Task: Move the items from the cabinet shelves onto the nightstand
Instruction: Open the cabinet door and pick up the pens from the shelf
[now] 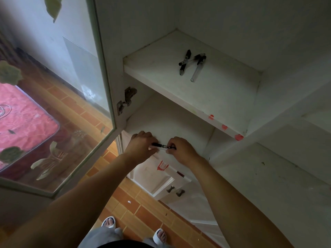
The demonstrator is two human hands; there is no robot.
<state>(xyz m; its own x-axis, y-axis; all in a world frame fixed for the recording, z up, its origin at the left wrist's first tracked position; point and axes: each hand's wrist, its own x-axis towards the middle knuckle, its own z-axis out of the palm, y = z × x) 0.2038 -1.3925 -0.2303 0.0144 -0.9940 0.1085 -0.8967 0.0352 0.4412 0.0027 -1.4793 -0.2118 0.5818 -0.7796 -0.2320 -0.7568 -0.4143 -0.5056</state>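
Fingers of both hands close on a black pen (pixel 163 146) over the lower cabinet shelf (pixel 172 122): the left hand (pixel 141 145) pinches one end, the right hand (pixel 180 149) pinches the other, and the pen's long axis runs almost level between them, left to right. A pale, clear tube-like piece lies just under the pen against the left fingers; what it is cannot be told. On the upper shelf (pixel 223 90), a flat white board with red marks along its front edge, rests a small heap of pens (pixel 192 64), slim black and clear barrels crossing each other and pointing mostly toward the viewer. A glass door (pixel 53 104) with a white frame stands open at the left, hung on a metal hinge (pixel 126 101). Below are white cabinet doors with two metal knobs (pixel 175 190), then an orange tiled floor (pixel 136 208) and feet in white slippers (pixel 108 221)
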